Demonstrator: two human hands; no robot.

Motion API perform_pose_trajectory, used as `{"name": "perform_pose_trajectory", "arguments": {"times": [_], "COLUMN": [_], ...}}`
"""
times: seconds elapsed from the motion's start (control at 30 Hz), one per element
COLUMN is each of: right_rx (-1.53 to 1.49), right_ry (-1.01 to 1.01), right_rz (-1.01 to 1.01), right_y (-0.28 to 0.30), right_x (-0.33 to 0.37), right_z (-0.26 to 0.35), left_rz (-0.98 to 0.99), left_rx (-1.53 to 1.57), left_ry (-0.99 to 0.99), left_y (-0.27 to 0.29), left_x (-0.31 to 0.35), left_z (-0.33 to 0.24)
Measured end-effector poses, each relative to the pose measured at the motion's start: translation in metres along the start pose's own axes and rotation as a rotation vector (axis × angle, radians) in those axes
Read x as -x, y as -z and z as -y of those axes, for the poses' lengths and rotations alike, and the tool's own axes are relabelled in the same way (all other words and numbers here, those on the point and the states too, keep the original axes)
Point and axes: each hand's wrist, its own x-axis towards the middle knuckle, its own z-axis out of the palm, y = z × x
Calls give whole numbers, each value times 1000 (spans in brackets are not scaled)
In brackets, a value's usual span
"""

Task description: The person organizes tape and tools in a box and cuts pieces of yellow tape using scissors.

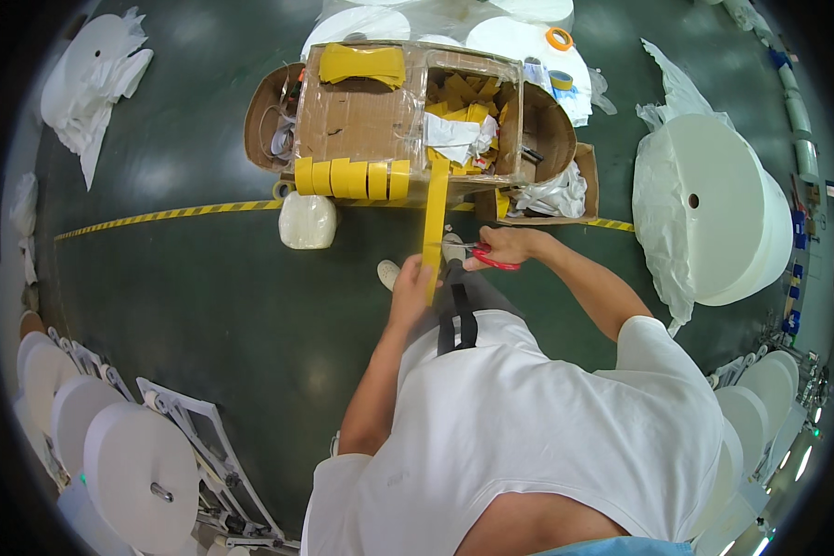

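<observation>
A long yellow strip point(435, 211), apparently tape, hangs down from the near edge of the cardboard box point(366, 125). My left hand point(411, 289) has its fingers closed on the strip's lower part. In my right hand point(510, 244) is a pair of scissors with red handles point(497, 260); the blades point left and reach the strip. Whether they have cut into it cannot be made out. Several short yellow pieces point(350, 178) hang side by side along the box's near edge, left of the strip. A yellow stack point(361, 67) lies on the box's far left part.
Yellow scraps and crumpled white paper point(459, 137) fill the box's right opening. A smaller carton point(579, 195) with white wrapping stands right of it. A wrapped white bundle point(308, 221) lies on the floor. Large white rolls point(713, 208) stand at right, others lower left point(144, 477).
</observation>
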Motion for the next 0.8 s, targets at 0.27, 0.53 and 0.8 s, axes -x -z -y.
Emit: {"name": "perform_pose_trajectory", "arguments": {"times": [0.27, 0.53, 0.8], "right_rx": [107, -363, -228], "right_ry": [133, 280, 372], "right_rz": [-82, -29, -740], "right_y": [14, -23, 46], "right_x": [-22, -16, -24], "right_z": [-7, -34, -1], "left_rz": [-13, 207, 50], "left_rx": [-199, -190, -105], "left_ry": [28, 92, -133], "left_y": [10, 19, -51], "left_x": [-5, 13, -36], "left_z": [-1, -15, -45]}}
